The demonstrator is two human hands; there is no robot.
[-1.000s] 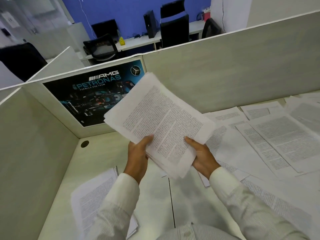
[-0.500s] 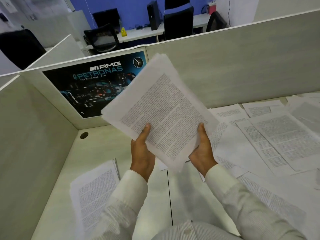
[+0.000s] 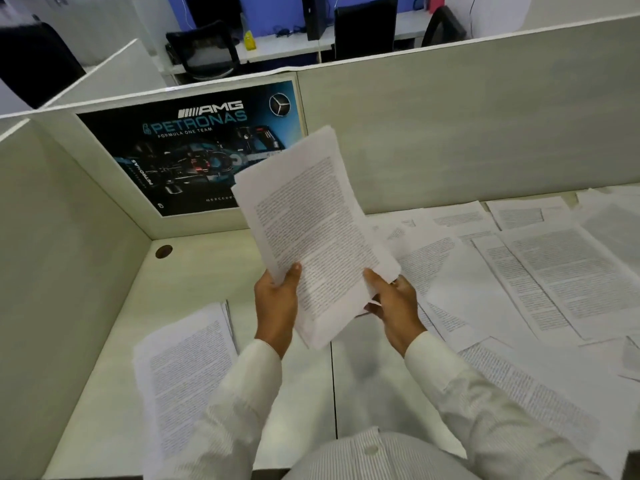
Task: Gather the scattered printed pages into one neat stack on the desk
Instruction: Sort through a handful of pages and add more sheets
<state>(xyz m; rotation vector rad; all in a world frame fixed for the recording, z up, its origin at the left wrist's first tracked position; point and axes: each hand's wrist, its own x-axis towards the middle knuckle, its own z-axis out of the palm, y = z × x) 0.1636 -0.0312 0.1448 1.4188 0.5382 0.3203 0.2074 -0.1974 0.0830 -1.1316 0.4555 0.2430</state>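
Both hands hold a sheaf of printed pages point(image 3: 311, 233) up above the pale desk point(image 3: 207, 278), tilted with its top toward the partition. My left hand point(image 3: 277, 299) grips its lower left edge, thumb on the front. My right hand point(image 3: 391, 299) holds the lower right edge, thumb on top and fingers behind. A second pile of pages point(image 3: 187, 372) lies on the desk at the lower left, partly under my left sleeve. Several loose printed sheets point(image 3: 554, 271) lie scattered and overlapping across the right side of the desk.
Cubicle partitions wall the desk on the left point(image 3: 52, 271) and at the back point(image 3: 467, 133). A dark racing-team poster point(image 3: 194, 150) is fixed to the back panel. A round cable hole point(image 3: 163, 251) sits in the desk's far left corner. Chairs and another desk stand beyond.
The held sheaf has turned more upright and narrower in view. My hands shifted along its lower edges, the right one moving up to its corner. Pages on the desk have not moved.
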